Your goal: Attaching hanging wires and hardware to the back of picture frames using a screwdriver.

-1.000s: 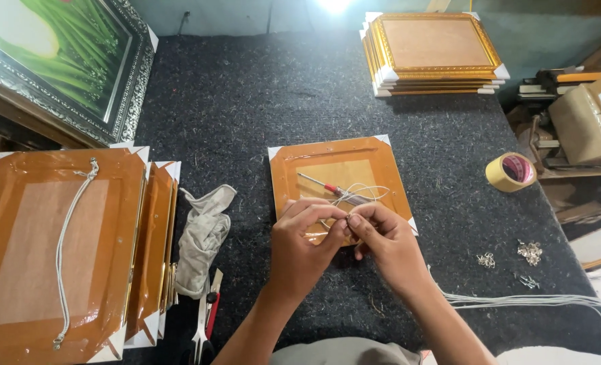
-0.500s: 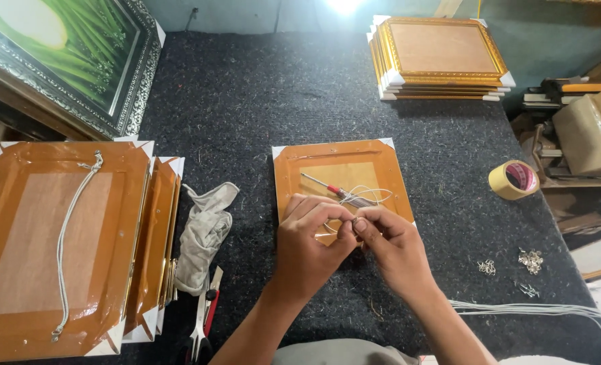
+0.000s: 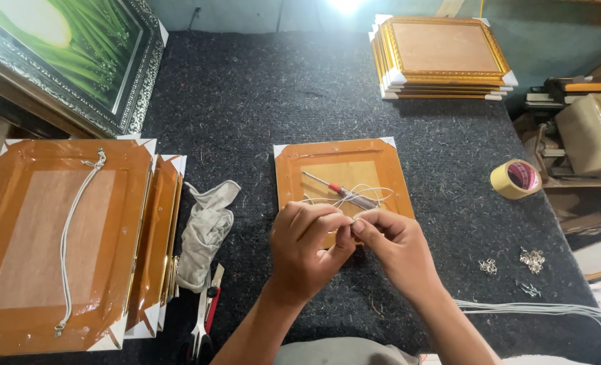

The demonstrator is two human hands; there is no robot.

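Note:
A small picture frame lies face down in front of me, its back wrapped in brown tape with white corner guards. A red-handled screwdriver rests on it, beside loops of thin white cord. My left hand and my right hand meet over the frame's near edge, fingertips pinched together on the cord. The spot where the cord meets the frame is hidden under my fingers.
Finished taped frames with a cord hanger are stacked at left, next to a grey cloth and scissors. A gold frame stack sits far right, a tape roll, small metal hooks and white cords at right.
My hands stay pinched on the cord at the frame's near edge, with only small finger movement. The view has shifted slightly.

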